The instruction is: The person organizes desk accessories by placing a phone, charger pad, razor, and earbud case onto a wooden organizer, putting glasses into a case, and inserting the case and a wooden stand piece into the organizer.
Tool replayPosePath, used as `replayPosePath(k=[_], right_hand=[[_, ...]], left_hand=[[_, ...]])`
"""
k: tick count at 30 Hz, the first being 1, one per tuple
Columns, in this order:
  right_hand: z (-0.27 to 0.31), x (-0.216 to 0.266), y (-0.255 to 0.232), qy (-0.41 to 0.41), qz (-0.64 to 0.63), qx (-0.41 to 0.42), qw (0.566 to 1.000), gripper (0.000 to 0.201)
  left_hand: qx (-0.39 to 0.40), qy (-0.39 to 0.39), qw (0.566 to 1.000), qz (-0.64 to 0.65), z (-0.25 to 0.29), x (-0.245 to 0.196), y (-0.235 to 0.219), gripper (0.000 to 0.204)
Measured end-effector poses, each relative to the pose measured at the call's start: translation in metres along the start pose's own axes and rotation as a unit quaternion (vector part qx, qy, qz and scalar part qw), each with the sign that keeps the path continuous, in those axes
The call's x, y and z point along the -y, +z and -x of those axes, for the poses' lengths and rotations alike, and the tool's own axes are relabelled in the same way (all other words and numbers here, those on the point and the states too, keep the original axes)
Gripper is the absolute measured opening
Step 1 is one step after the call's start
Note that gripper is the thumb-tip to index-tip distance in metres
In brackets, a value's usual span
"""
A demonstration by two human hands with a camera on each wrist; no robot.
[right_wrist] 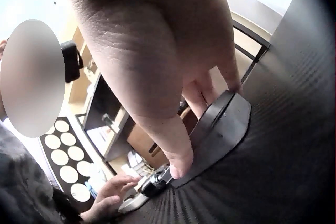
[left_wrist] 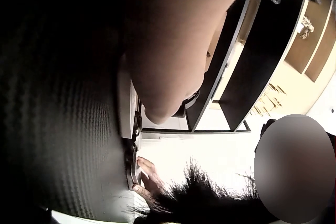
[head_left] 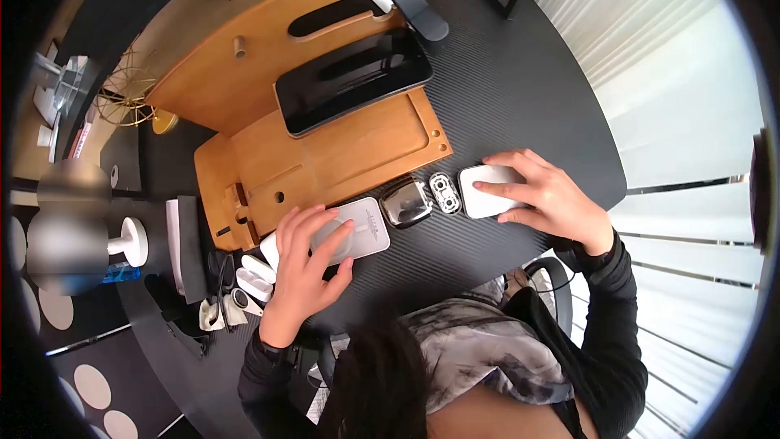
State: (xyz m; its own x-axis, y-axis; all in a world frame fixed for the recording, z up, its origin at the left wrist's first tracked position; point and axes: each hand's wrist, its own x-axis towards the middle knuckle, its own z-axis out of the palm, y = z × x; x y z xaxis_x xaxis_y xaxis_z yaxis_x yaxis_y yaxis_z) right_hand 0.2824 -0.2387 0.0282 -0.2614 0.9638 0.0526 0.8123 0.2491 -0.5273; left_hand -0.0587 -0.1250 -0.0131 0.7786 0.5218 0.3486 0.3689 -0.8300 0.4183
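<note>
My left hand [head_left: 309, 264] lies over a small flat white box [head_left: 372, 223] that bears a round grey disc and fine print. Its fingers are spread and nearly straight across the box, with the thumb beside the near edge. My right hand [head_left: 552, 195] holds a white rounded-square case [head_left: 486, 199], fingers over the far side and thumb at the near side. In the right wrist view this case [right_wrist: 215, 134] looks grey, with a seam along its side. Between the hands sit a glossy dark case [head_left: 406, 202] and a small silver piece with two round openings [head_left: 444, 193].
Behind the hands stands a wooden desk organizer [head_left: 341, 158] with a black phone [head_left: 353, 81] on it. Left of the hands lie a white earbud case [head_left: 254, 280], a dark cord [head_left: 221, 272] and a grey pouch [head_left: 185, 244]. A black clamp arm [head_left: 406, 4] overhangs the organizer's back.
</note>
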Motion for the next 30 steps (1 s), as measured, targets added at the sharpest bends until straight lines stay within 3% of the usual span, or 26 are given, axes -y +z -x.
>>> replayPosePath(k=[4, 9, 13, 15, 19, 22, 26, 28, 30], right_hand=[[0.003, -0.003, 0.003, 0.011, 0.020, 0.006, 1.000, 0.058], [0.006, -0.010, 0.009, -0.034, -0.012, -0.038, 0.999, 0.055], [-0.002, -0.008, -0.001, -0.023, -0.022, -0.013, 0.999, 0.054], [-0.016, 0.003, -0.007, -0.062, -0.028, -0.055, 0.996, 0.052], [-0.066, 0.010, 0.004, -0.143, 0.021, -0.059, 0.988, 0.047], [-0.104, -0.006, 0.024, -0.196, 0.039, -0.128, 0.971, 0.026], [-0.110, -0.002, 0.023, -0.240, 0.084, -0.152, 0.955, 0.016], [-0.103, -0.002, 0.021, -0.149, 0.053, -0.091, 0.983, 0.016], [-0.106, -0.004, 0.023, -0.129, 0.038, -0.072, 0.988, 0.017]], left_hand=[[-0.003, 0.008, 1.000, 0.010, 0.000, 0.001, 0.002, 0.047], [-0.001, 0.012, 1.000, 0.007, 0.001, 0.001, 0.003, 0.046], [-0.012, 0.012, 1.000, 0.009, 0.000, 0.001, 0.003, 0.047], [-0.011, 0.010, 1.000, 0.009, 0.000, -0.001, 0.003, 0.048], [-0.002, 0.008, 1.000, -0.001, -0.001, -0.003, 0.003, 0.047], [0.000, 0.005, 1.000, -0.007, -0.001, -0.005, 0.003, 0.046], [0.003, 0.001, 1.000, 0.007, -0.002, -0.004, 0.001, 0.045], [0.000, -0.002, 1.000, 0.005, -0.002, -0.003, 0.003, 0.044], [0.006, 0.008, 1.000, 0.006, -0.002, -0.001, 0.004, 0.048]])
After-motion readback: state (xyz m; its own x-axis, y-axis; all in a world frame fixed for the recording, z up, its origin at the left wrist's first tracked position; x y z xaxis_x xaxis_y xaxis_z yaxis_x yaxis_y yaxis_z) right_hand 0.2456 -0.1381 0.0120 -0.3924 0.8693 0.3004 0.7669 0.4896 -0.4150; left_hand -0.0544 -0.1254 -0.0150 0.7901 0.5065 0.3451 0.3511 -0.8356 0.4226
